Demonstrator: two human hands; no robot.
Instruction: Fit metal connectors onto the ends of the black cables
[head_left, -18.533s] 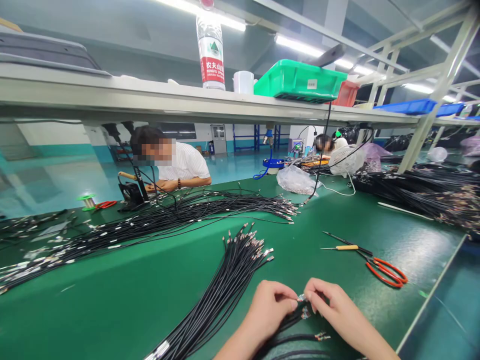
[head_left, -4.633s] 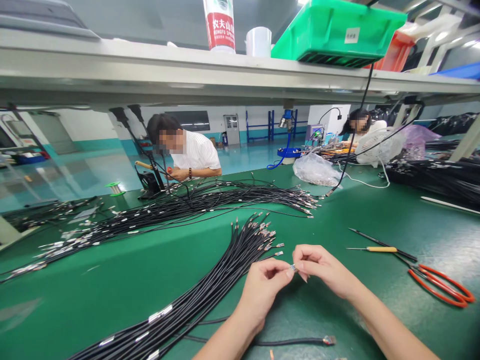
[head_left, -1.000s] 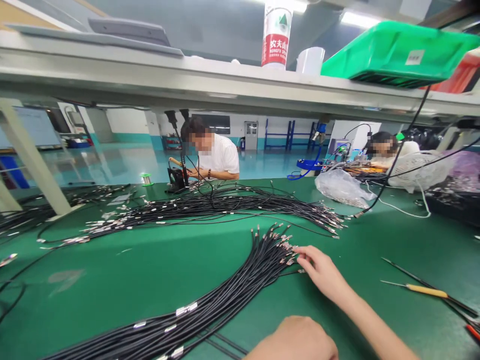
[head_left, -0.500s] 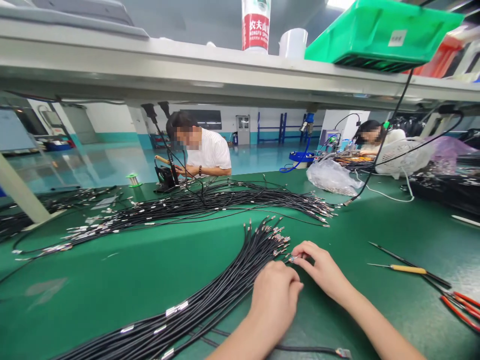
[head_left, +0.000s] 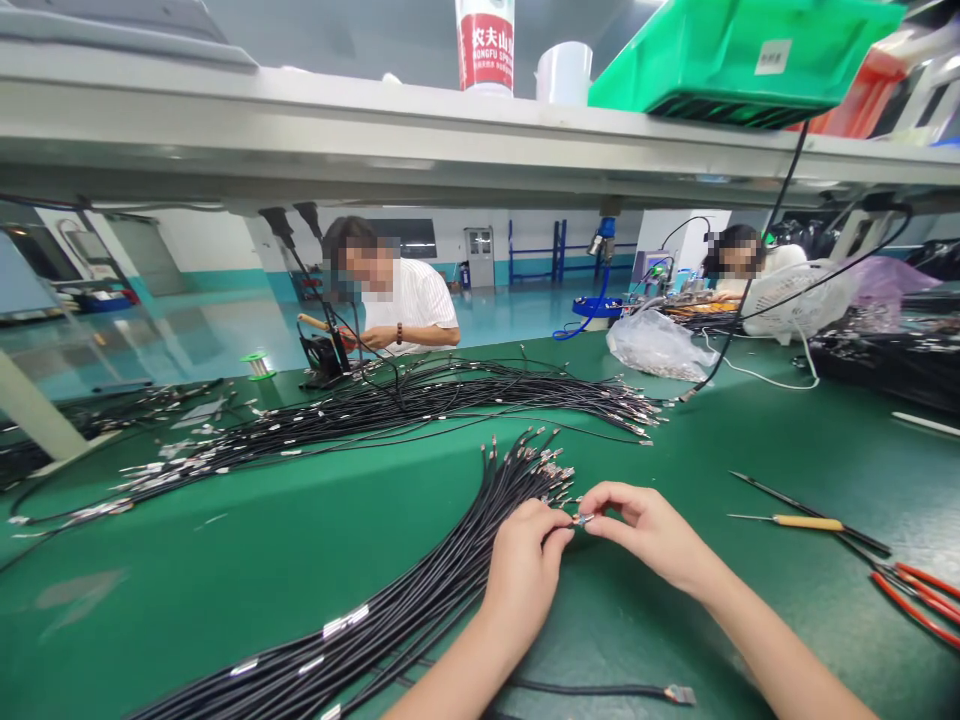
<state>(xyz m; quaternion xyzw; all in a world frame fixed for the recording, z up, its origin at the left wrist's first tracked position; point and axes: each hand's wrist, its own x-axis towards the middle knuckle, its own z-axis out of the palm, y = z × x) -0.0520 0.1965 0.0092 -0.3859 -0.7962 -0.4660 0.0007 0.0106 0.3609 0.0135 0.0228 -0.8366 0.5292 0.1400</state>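
A bundle of black cables with metal end connectors lies diagonally on the green table. My left hand and my right hand meet just right of the bundle's connector ends. Both pinch a small metal connector at the tip of one cable, the left from the left side, the right from the right. A single loose black cable with a connector lies below my arms near the table's front.
A thin screwdriver with a yellow handle and red-handled scissors lie to the right. A larger pile of cables stretches across the table's far side. A person in a white shirt and another person work opposite. A shelf hangs overhead.
My right hand has drawn a connector end back from the bundle. My left hand has come up from the lower edge, and now pinches the same connector.
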